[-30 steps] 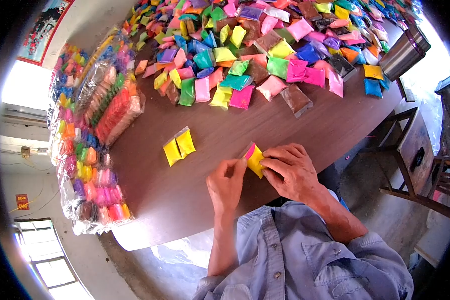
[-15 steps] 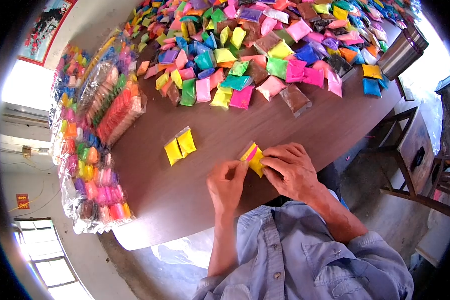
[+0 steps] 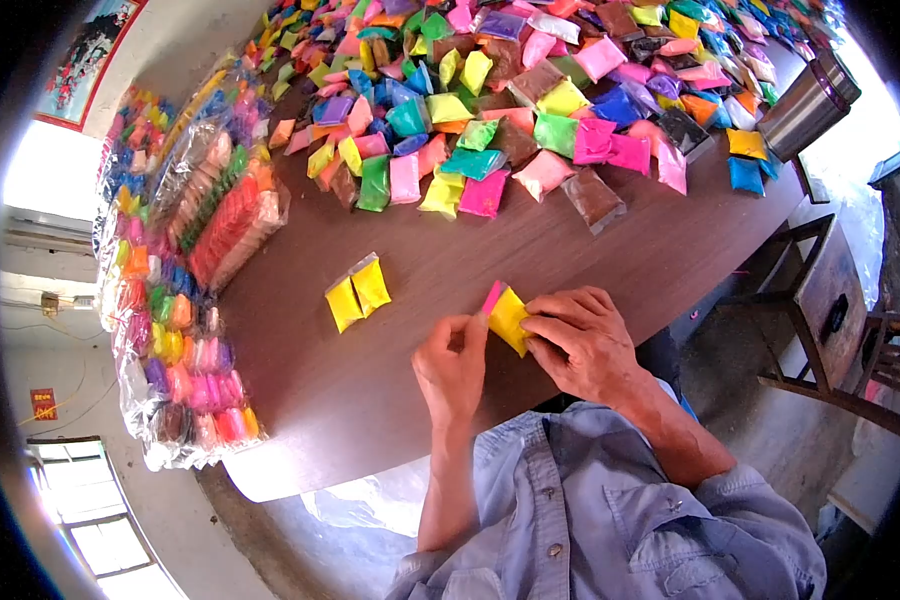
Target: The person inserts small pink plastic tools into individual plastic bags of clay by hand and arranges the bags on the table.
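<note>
The left hand (image 3: 452, 365) has thumb and forefinger pinched together at the pink strip (image 3: 493, 296) of a yellow packet (image 3: 510, 320) above the table (image 3: 370, 380); the right hand's (image 3: 587, 338) grip closes on its other side. Loose coloured packets (image 3: 570, 140) heap beyond; a wooden stool (image 3: 832, 312) stands at right

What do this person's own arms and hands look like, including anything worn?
The left hand and right hand are ungloved, with bare wrists. Grey-blue, creased shirt sleeves end near the elbows, leaving both forearms uncovered.
</note>
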Tool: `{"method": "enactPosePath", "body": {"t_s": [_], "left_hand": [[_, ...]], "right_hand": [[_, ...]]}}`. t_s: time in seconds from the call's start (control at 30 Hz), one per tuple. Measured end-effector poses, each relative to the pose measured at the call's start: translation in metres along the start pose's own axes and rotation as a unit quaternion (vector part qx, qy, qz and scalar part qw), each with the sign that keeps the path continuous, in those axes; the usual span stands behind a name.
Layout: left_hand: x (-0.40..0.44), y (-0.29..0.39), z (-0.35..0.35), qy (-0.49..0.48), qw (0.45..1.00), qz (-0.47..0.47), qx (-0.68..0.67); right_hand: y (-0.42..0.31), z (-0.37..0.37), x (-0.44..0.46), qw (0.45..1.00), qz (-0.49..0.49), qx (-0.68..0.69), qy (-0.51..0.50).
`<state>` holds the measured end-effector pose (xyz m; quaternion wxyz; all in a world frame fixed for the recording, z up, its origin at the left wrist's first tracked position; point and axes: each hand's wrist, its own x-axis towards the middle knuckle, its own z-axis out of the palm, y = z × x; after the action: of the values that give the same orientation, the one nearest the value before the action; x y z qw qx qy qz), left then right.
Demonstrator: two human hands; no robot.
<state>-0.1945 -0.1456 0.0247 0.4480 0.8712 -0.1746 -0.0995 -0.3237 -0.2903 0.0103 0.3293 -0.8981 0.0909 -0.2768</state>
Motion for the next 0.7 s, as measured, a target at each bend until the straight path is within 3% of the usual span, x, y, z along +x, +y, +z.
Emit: {"method": "enactPosePath", "body": {"t_s": [0.27,0.37,0.7], "left_hand": [[-0.003,0.003,-0.005,0.000,0.999,-0.009,-0.033],[-0.008,0.002,-0.008,-0.020,0.999,0.043,-0.009],[-0.001,0.012,-0.007,-0.040,0.999,-0.033,0.004]], "right_hand": [[0.001,0.001,-0.001,1.000,-0.005,0.002,0.007],[0.000,-0.001,0.000,1.000,-0.004,0.001,0.006],[0.001,-0.001,0.001,1.000,-0.002,0.002,-0.009]]}}
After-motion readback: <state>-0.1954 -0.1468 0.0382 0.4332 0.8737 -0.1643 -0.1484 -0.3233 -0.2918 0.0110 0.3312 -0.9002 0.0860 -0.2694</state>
